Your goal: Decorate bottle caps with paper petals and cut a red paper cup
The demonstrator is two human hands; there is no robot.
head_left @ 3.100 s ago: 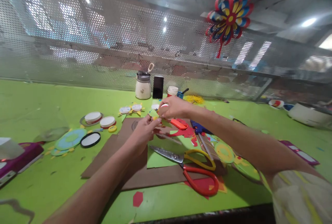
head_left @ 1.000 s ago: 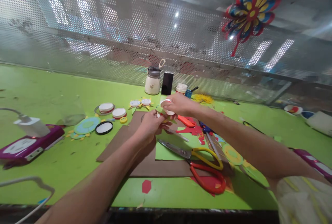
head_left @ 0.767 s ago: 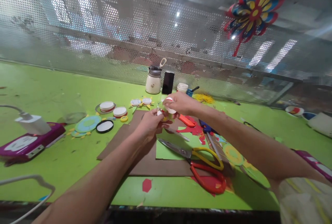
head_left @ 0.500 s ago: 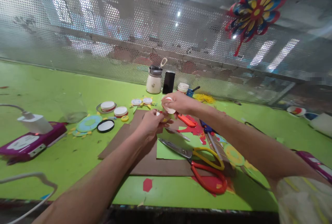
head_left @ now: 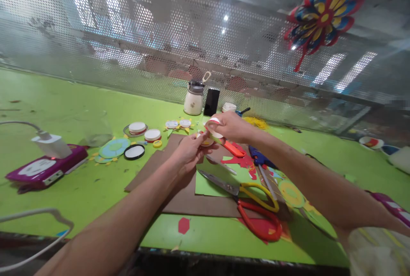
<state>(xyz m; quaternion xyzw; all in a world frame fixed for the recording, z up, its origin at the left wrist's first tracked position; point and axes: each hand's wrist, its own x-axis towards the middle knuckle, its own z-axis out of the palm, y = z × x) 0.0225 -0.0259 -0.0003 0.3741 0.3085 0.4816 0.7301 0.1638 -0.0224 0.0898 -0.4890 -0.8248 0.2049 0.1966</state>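
Left hand [head_left: 188, 150], raised slightly since the earlier frame, pinches a small yellowish piece [head_left: 207, 142] beside the red-and-white round piece [head_left: 212, 121] gripped by the curled right hand [head_left: 229, 126] above brown cardboard [head_left: 182, 201]; both seem light, stiffish, best held by edges.

The right hand's [head_left: 226, 124] fingers hide much of the red-and-white round piece [head_left: 215, 120]; the small piece [head_left: 206, 141] in the left hand [head_left: 188, 151] is too covered to make out. By the bench's [head_left: 105, 203] far edge, the white jar [head_left: 229, 106] sits partly behind the right hand. The right forearm hides some of the blue glue gun [head_left: 260, 156]. Toward the bench's right end, a purple block [head_left: 391, 207] is cut off, and shapes behind the mesh [head_left: 144, 45] blur
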